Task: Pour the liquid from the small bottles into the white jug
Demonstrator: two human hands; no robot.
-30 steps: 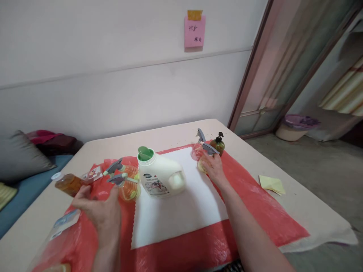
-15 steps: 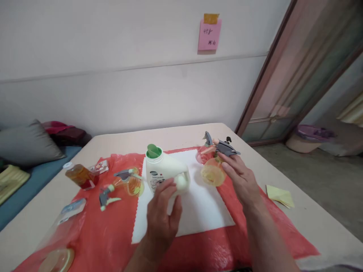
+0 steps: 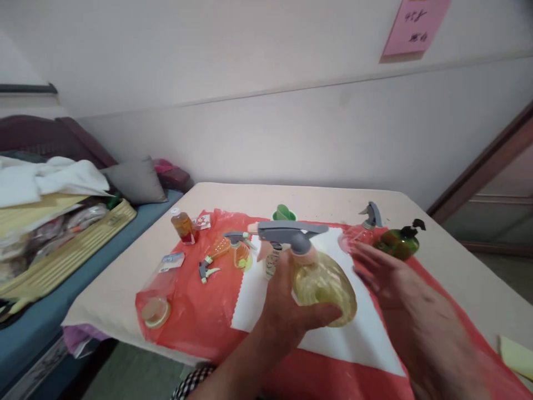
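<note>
My left hand (image 3: 285,308) is wrapped round a spray bottle (image 3: 327,280) with a pale yellow, see-through body and a grey trigger head, held up over the white cloth (image 3: 353,339). To its right, my right hand (image 3: 403,300) is apart from the bottle, fingers stretched out and partly blurred. Behind the held bottle stands a white jug (image 3: 270,266) with a green opening (image 3: 284,213), mostly hidden. Beyond my right hand are a clear pinkish spray bottle with a grey head (image 3: 372,215) and a green pump bottle (image 3: 397,243).
Red plastic sheeting (image 3: 200,322) lies under the cloth. On the left are a bottle of amber liquid (image 3: 183,226), another spray bottle (image 3: 241,254), a loose spray head (image 3: 205,270) and a round lid (image 3: 156,312). Yellow paper (image 3: 516,355) lies at the right edge.
The yellow spray bottle has moved from the right side to the middle and is now in my left hand, which has left the white jug. My right hand has let go. The view has turned left.
</note>
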